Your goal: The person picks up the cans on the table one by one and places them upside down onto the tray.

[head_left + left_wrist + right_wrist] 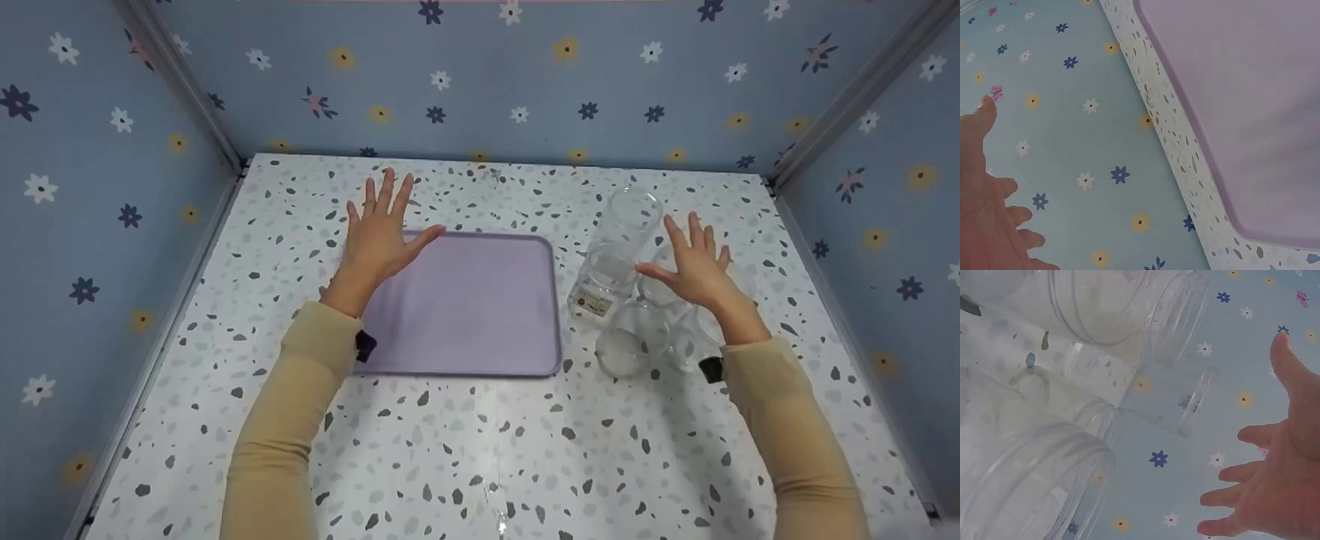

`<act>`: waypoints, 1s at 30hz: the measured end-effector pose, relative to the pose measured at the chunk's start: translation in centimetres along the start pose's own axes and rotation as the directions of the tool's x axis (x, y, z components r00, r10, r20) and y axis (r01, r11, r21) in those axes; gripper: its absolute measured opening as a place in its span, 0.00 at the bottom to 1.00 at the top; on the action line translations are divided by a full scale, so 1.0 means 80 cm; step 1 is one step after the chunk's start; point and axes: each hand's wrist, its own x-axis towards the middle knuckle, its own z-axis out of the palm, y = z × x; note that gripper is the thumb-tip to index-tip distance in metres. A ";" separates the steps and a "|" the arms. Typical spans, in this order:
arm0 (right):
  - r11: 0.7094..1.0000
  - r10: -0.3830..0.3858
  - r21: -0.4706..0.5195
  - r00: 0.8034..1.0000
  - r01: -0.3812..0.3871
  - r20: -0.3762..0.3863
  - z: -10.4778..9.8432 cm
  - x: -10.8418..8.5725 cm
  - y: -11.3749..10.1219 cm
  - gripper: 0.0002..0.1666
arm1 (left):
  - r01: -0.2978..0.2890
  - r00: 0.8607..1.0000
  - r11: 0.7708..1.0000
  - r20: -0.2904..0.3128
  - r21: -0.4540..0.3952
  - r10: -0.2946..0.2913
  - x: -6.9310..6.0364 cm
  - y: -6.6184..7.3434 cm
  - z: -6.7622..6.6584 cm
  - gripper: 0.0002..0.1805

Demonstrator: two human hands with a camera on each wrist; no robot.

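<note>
My left hand (pixel 379 241) hovers with spread fingers over the left edge of a lilac rectangular tray (pixel 465 304). In the left wrist view the same hand (pixel 988 208) appears at the left, holding nothing, and the tray (pixel 1241 84) fills the right. My right hand (pixel 699 271), fingers also spread, is above a group of clear jars at the right; the right wrist view shows it (pixel 1275 478) apart from them. One tall clear jar (pixel 630 214) stands at the back of the group, and a labelled clear jar (pixel 596 296) stands in front of it.
Other clear jars (pixel 634 341) cluster beneath and beside the right hand; their outlines overlap, so some are hard to separate. A speckled white table (pixel 465 450) carries everything. Blue flowered panels (pixel 480 82) enclose it at the back and both sides.
</note>
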 end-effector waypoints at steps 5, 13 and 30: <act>0.999 -0.036 -0.002 0.999 0.036 -0.014 0.009 -0.006 -0.001 0.54 | -0.003 0.999 1.000 -0.033 -0.012 0.002 -0.006 0.001 0.004 0.48; 0.993 -0.118 -0.003 0.992 0.118 -0.042 0.027 -0.018 -0.006 0.51 | -0.003 0.996 1.000 -0.085 -0.028 0.000 -0.015 0.002 0.011 0.48; 0.988 -0.151 0.012 0.988 0.152 -0.035 0.058 -0.041 -0.009 0.48 | -0.046 0.974 0.971 -0.228 -0.233 -0.008 -0.033 0.021 0.039 0.46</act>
